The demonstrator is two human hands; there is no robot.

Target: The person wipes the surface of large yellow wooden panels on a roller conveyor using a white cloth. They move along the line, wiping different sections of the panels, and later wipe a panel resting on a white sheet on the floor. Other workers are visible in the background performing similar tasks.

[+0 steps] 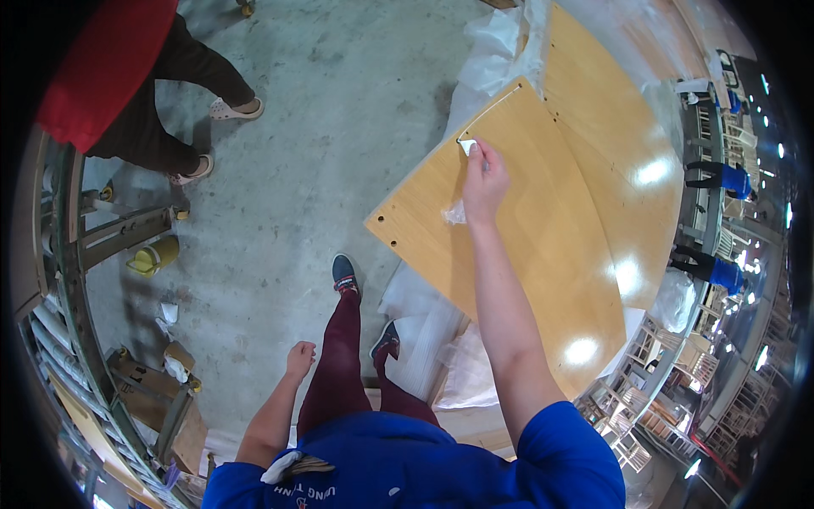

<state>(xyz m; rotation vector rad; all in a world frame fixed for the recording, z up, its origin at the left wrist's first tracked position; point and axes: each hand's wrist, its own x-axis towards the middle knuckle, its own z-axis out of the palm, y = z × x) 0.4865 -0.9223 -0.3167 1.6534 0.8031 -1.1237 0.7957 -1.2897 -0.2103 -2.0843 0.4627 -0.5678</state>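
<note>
My right hand (486, 181) is closed in a pinch on a small white piece of cloth or paper (467, 146). It presses this near the far left edge of a light-brown wooden panel (543, 229), beside a pale line along that edge. The panel has one curved side and dark round holes at its corners. A scrap of clear plastic film (455, 212) lies on the panel next to my right wrist. My left hand (301, 358) hangs low over the floor, fingers curled in, with nothing visible in it.
A second curved panel (610, 127) lies under and beyond the first, over plastic wrapping (487, 51). At the far left stands a person in red (106, 68). A metal rack (72, 271) and a yellow container (154, 255) are at left. Chairs (644, 348) stand at right.
</note>
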